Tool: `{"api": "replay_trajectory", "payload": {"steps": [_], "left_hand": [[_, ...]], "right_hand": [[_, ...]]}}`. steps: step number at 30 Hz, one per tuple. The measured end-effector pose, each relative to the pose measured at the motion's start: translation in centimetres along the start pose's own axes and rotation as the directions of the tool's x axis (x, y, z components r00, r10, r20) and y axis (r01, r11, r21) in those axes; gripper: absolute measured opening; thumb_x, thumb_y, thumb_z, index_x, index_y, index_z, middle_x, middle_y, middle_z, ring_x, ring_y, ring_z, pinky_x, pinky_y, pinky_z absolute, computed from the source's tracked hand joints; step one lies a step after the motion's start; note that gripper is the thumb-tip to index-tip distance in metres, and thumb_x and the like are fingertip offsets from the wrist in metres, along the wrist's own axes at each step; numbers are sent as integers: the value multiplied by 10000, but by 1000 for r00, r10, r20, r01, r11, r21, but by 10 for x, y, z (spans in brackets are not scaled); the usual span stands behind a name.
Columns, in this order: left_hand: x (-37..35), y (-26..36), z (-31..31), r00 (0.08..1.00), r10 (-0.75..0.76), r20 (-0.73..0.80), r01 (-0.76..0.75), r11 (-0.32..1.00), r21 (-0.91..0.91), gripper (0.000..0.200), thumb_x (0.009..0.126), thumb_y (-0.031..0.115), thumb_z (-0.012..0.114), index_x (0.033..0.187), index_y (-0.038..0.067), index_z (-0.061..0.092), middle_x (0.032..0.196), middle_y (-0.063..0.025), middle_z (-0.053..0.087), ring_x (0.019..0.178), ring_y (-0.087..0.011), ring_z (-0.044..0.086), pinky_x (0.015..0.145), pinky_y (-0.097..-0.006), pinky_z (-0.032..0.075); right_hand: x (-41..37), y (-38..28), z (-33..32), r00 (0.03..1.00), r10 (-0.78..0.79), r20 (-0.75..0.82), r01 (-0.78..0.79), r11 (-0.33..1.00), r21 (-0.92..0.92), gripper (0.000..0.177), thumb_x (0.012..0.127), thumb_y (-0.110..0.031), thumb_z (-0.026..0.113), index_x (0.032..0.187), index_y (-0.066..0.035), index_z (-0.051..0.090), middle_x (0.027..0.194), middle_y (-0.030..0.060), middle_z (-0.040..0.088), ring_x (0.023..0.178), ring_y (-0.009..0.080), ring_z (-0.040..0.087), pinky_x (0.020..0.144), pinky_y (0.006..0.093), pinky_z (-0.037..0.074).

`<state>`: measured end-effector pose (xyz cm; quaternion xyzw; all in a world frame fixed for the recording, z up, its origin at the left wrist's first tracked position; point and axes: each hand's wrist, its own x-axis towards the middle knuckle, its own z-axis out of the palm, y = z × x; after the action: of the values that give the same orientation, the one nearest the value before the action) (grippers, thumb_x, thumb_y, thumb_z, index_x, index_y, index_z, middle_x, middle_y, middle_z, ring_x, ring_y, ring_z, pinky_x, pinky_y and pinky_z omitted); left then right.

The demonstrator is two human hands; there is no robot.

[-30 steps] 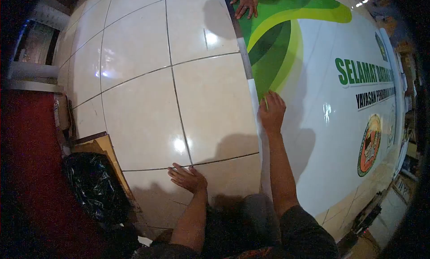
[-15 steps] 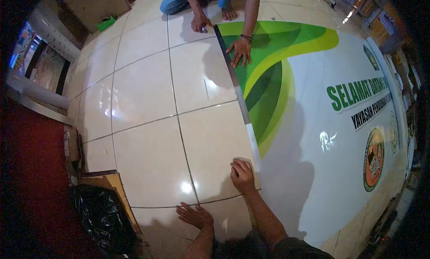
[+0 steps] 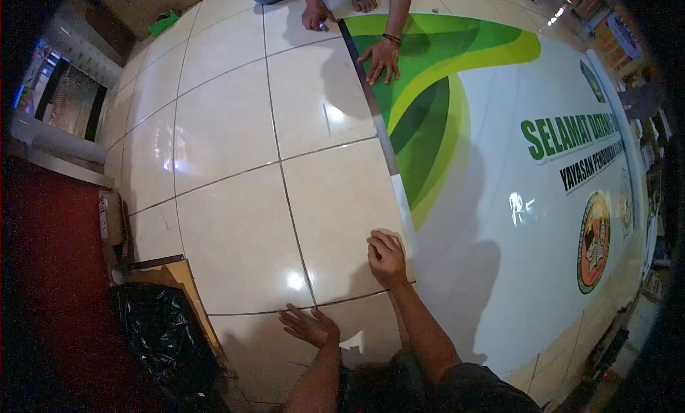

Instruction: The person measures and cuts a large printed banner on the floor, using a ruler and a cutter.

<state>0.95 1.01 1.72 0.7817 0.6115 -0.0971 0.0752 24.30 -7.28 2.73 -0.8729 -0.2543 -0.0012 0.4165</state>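
Note:
A large printed banner (image 3: 528, 256) with green shapes and lettering lies on the tiled floor, a dark and pale strip (image 3: 377, 117) along its left edge. My left hand (image 3: 310, 326) rests on the tiles with its fingers spread and holds nothing. Beside the banner's lower left edge, my right hand (image 3: 387, 258) has its fingers curled down together at the floor; whatever is under them is hidden. Across from me, a co-worker's hand (image 3: 381, 59) presses flat on the banner's green corner, and their other hand (image 3: 316, 14) holds a small object near the edge.
A black plastic bag (image 3: 164, 334) and a cardboard piece (image 3: 193, 291) are at the lower left, by a dark red surface (image 3: 57, 270). A green item (image 3: 164, 23) lies at the upper left. Shelves with goods (image 3: 621, 34) line the right side.
The whole view has shifted, so the floor, banner and hands appear somewhat higher in the picture. Both my hands keep nearly the same pose and place on the floor.

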Motion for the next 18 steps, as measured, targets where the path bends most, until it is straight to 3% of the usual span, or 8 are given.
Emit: {"api": "replay_trajectory", "payload": {"steps": [2, 6, 8, 10, 12, 16, 18], "left_hand": [[2, -5, 13, 996, 31, -78, -30, 1000, 6, 745, 985, 367, 462, 1569, 45, 130, 1617, -265, 72, 1509, -406, 34, 1211, -538, 28], [2, 1, 3, 999, 20, -38, -20, 1000, -13, 732, 1002, 421, 402, 1571, 51, 127, 1619, -263, 58, 1509, -402, 36, 1212, -536, 15], [3, -1, 5, 1000, -1, -13, 0, 999, -36, 723, 1015, 471, 322, 1574, 58, 120, 1623, -255, 40, 1511, -401, 22, 1211, -539, 11], [0, -6, 11, 998, 42, -55, -45, 998, -49, 727, 1013, 474, 322, 1574, 60, 119, 1625, -251, 32, 1511, -400, 21, 1210, -542, 10], [0, -6, 12, 991, 80, -110, -87, 994, -65, 730, 1011, 478, 321, 1574, 61, 118, 1627, -247, 24, 1511, -399, 20, 1210, -545, 9], [1, -5, 14, 991, 62, -120, -65, 998, -24, 751, 995, 427, 406, 1578, 68, 96, 1629, -242, 18, 1513, -395, 18, 1211, -551, 13], [1, -5, 14, 992, 45, -114, -48, 999, -24, 760, 991, 413, 424, 1580, 73, 86, 1630, -239, 15, 1514, -394, 18, 1212, -552, 14]], "right_hand": [[1, 1, 1, 1000, -7, -20, 8, 1000, 7, 150, 836, -51, 657, 983, -39, 687, 1119, 115, 676, 1026, 320, 611, 921, 419, 492], [9, 2, -3, 999, 19, 44, -20, 1000, 4, 170, 858, -89, 662, 1020, -37, 668, 1118, 125, 670, 1030, 337, 611, 916, 427, 500], [21, 7, -6, 985, 170, 28, -167, 983, -78, 168, 880, -128, 655, 1025, -46, 671, 1062, 134, 677, 1003, 334, 620, 881, 435, 508], [41, 16, -10, 963, 242, -119, -248, 968, -38, 148, 892, -165, 656, 997, -62, 671, 994, 137, 675, 955, 339, 626, 849, 439, 512], [63, 42, -2, 948, 217, -232, -254, 957, -140, 119, 898, -187, 657, 944, -77, 659, 931, 126, 661, 861, 341, 634, 773, 450, 526], [93, 51, 9, 917, 259, -304, -321, 931, -173, 104, 900, -194, 657, 924, -95, 639, 877, 111, 649, 773, 335, 634, 684, 446, 536], [99, 53, 18, 949, 177, -260, -244, 936, -253, 110, 900, -207, 659, 954, -114, 633, 858, 101, 646, 752, 319, 644, 628, 441, 536]]}}
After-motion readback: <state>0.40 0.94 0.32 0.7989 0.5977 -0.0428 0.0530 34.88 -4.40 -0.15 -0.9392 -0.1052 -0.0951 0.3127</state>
